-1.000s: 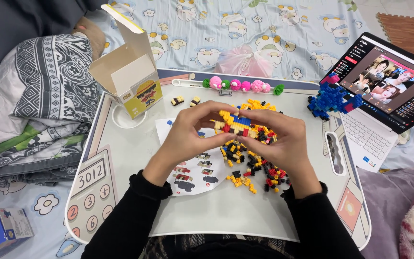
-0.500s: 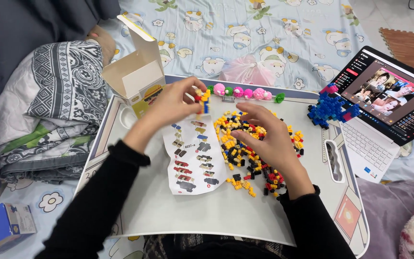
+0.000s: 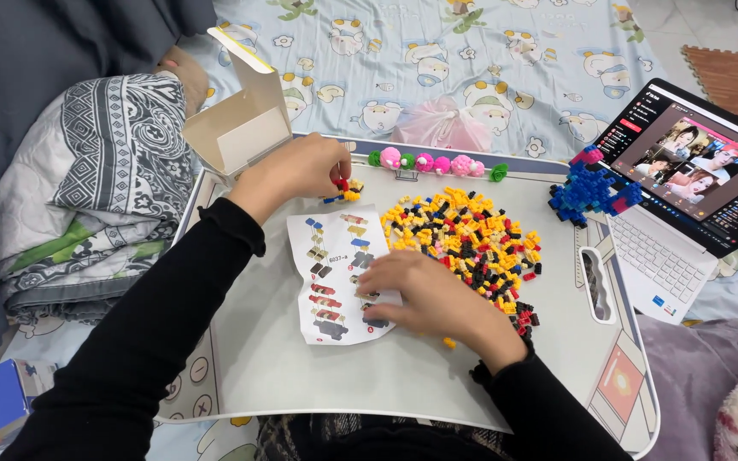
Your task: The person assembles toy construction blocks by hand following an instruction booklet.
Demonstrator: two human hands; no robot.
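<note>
A: What has the left hand (image 3: 301, 171) got?

B: A small cluster of red, yellow and blue plastic bricks (image 3: 343, 189), pinched at the fingertips with the fingers curled shut around it. It sits at the far edge of the white lap tabletop (image 3: 301, 376), just past the top of the folded paper instruction sheet (image 3: 335, 273).

A: And the right hand (image 3: 424, 294)?

B: Flat and spread, palm down, fingers resting on the sheet's lower right corner. It holds nothing that I can see.

A: So which step is this?

B: I'd judge it as checking the little build against the printed diagram. A further brick would have to come from the loose pile of yellow, black and red bricks (image 3: 471, 243) just right of the sheet.

A: Anything else around?

B: An open white cardboard box (image 3: 241, 128) beside the left hand, a finished blue brick figure (image 3: 593, 189) and an open white laptop (image 3: 685, 196) to the right.
</note>
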